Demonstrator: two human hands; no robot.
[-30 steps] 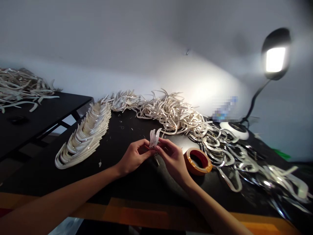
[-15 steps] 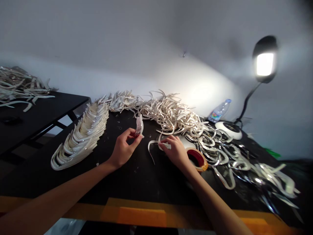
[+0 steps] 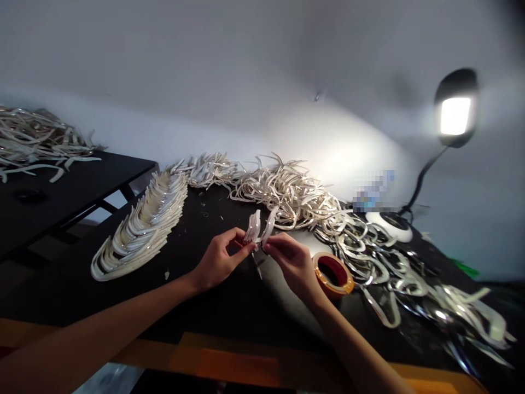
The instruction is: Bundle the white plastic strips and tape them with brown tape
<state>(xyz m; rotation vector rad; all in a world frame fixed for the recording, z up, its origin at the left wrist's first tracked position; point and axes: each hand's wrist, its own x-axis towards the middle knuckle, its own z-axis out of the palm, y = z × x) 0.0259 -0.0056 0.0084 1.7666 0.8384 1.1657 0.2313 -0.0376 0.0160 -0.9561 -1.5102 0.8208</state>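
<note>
My left hand point(image 3: 219, 257) pinches a small bundle of white curved strips point(image 3: 253, 225), held upright between thumb and fingers. Close beside it, my right hand point(image 3: 293, 262) grips a single white curved strip point(image 3: 269, 224) by its lower end. The two hands nearly meet over the black table point(image 3: 229, 317), and whether the strips touch at the bottom I cannot tell. Behind them lies a loose tangled heap of similar strips point(image 3: 295, 191). To the left, many strips are nested in a long neat row point(image 3: 141, 219). What the strips are made of is unclear.
An orange tape roll point(image 3: 334, 275) sits by my right wrist. Looser shiny strips point(image 3: 385, 262) spread over the right side. A lit lamp point(image 3: 455, 115) rises from a white base point(image 3: 389, 227) near a blurred-out object point(image 3: 373, 191). Another table point(image 3: 82, 189) stands left, holding more strips point(image 3: 36, 137).
My right hand has lifted a strip from the table and brought it up beside the bundle. My left hand has moved right with the bundle. The view has shifted slightly.
</note>
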